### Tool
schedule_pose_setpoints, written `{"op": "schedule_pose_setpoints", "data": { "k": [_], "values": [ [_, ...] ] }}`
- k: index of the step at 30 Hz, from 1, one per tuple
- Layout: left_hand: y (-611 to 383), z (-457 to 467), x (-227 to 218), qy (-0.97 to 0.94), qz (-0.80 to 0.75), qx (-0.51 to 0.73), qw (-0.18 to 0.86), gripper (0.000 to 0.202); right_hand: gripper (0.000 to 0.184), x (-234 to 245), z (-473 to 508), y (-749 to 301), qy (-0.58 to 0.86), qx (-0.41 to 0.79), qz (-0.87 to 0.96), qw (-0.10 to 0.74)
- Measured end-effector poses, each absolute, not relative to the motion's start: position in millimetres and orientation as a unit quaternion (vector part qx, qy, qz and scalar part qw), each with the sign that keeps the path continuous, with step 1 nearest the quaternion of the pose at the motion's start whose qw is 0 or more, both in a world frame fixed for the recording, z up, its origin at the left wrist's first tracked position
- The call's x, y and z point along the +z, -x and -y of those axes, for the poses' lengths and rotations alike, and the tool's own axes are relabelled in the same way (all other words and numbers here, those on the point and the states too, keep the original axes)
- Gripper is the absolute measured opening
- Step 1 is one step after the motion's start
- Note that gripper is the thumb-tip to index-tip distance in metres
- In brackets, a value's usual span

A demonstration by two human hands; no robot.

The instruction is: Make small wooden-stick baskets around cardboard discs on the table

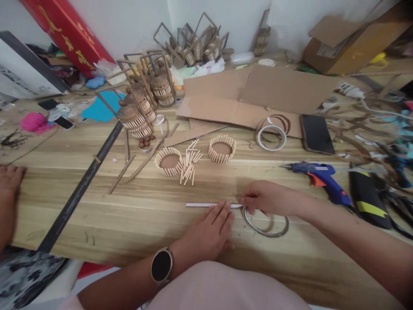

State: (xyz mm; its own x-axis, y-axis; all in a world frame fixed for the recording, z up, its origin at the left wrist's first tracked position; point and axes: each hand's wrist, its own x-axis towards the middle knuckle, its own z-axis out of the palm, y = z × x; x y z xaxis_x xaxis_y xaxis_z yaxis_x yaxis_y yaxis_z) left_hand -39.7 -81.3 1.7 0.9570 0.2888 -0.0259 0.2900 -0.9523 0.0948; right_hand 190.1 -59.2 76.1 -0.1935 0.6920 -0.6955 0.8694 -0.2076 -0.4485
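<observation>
A narrow white strip lies flat on the wooden table. My left hand rests over its middle, fingers stretched out and pressing it down. At the strip's right end, my right hand is closed in a pinch on it; the fingertips are partly hidden. Just below that hand lies a thin grey ring, like a narrow tape roll, touching or very close to the fingers. Beyond my hands stand two round pieces edged with short wooden sticks, one at left and one at right. A pile of loose sticks lies between them.
A blue glue gun, a phone and a white tape roll lie to the right. Cardboard sheets and small lantern-like wooden buckets stand behind. Another person's hand rests at the far left.
</observation>
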Motion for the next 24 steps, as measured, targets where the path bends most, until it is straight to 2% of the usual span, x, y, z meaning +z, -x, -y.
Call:
{"op": "schedule_pose_setpoints", "data": {
  "k": [7, 12, 24],
  "values": [
    [40, 81, 0, -0.989, -0.145, 0.003, 0.027, 0.06, 0.028, 82, 75, -231, -0.645, -0.474, -0.596, 0.067],
    [42, 81, -3, -0.991, -0.133, 0.034, 0.002, 0.059, 0.02, 82, 85, -252, -0.674, -0.461, -0.573, 0.067],
    [44, 82, -11, -0.989, -0.131, 0.069, -0.016, 0.058, 0.021, 70, 95, -266, -0.703, -0.399, -0.581, 0.096]
  ]
}}
